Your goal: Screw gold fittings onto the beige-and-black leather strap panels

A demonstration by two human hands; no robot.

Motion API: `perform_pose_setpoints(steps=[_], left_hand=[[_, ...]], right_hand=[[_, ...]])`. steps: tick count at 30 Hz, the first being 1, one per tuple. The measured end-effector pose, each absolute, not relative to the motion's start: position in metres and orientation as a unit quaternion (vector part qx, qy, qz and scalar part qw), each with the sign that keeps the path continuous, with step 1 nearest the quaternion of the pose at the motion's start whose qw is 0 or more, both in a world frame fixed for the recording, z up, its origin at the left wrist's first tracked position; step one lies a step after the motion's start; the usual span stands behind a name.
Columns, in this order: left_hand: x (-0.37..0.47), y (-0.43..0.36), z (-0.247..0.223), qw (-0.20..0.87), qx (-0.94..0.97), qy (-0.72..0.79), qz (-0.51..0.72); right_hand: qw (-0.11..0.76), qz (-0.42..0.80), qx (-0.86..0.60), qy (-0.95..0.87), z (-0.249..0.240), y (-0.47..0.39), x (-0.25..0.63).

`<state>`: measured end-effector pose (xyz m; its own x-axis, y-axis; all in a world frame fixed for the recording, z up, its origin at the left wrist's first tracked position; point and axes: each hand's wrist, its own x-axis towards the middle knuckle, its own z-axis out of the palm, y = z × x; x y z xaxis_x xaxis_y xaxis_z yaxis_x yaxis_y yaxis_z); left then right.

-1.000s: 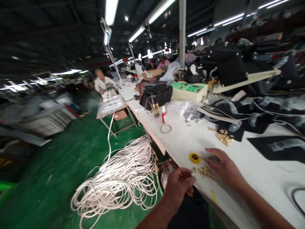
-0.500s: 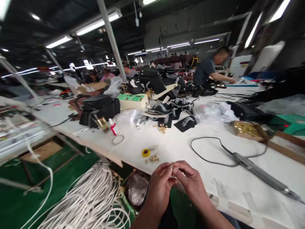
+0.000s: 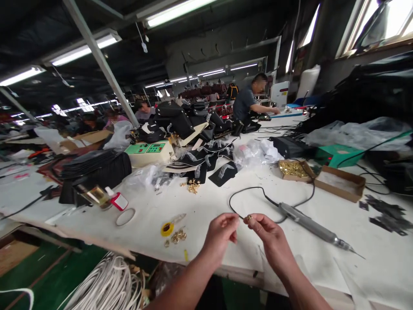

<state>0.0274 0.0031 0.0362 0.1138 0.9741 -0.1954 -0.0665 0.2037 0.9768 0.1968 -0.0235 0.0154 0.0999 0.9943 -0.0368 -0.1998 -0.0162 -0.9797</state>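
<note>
My right hand [image 3: 272, 237] pinches a small gold metal fitting [image 3: 248, 218] between thumb and fingers, above the near part of the white table [image 3: 213, 202]. Just to its left, my left hand [image 3: 219, 237] is closed, thumb and fingertips pressed together; whatever they hold is too small to make out. The two hands are slightly apart. Left of them lies a small heap of similar gold fittings [image 3: 179, 236] beside a yellow tape roll [image 3: 167, 229]. A grey electric screwdriver [image 3: 314, 226] with a black cord rests to the right of my right hand.
Farther back are more gold pieces [image 3: 193, 186], black leather pieces [image 3: 222, 173] and a green-topped machine [image 3: 150, 153]. A red-and-white bottle [image 3: 118, 200] stands left. Cardboard boxes [image 3: 338, 186], one filled with gold hardware [image 3: 293, 169], sit right. A co-worker [image 3: 245, 103] works across the table.
My hands were together at one small gold piece; now they have separated, with the fitting in my right hand. The view has turned to the right.
</note>
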Motion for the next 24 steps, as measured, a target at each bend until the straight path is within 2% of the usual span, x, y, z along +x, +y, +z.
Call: perform_pose_setpoints(steps=[2,3,8,12,17,22,24], left_hand=[[0.027,0.056,0.035,0.432,0.571,0.564,0.410],[0.027,0.086,0.034,0.387,0.588,0.582,0.407],[0.035,0.225,0.028,0.248,0.622,0.647,0.365],[0.043,0.275,0.016,0.212,0.637,0.677,0.302],[0.040,0.244,0.016,0.200,0.678,0.646,0.287],[0.016,0.117,0.031,0.204,0.725,0.569,0.329],[0.008,0.056,0.031,0.253,0.727,0.497,0.400]], right_hand=[[0.518,0.505,-0.525,-0.448,0.003,-0.011,0.218],[0.496,0.498,-0.542,-0.461,-0.005,-0.007,0.226],[0.445,0.487,-0.564,-0.497,-0.040,-0.006,0.238],[0.441,0.478,-0.563,-0.510,-0.048,-0.009,0.234],[0.506,0.510,-0.546,-0.430,-0.028,-0.006,0.234],[0.604,0.561,-0.464,-0.324,0.011,-0.005,0.214],[0.621,0.579,-0.424,-0.314,0.028,-0.011,0.198]])
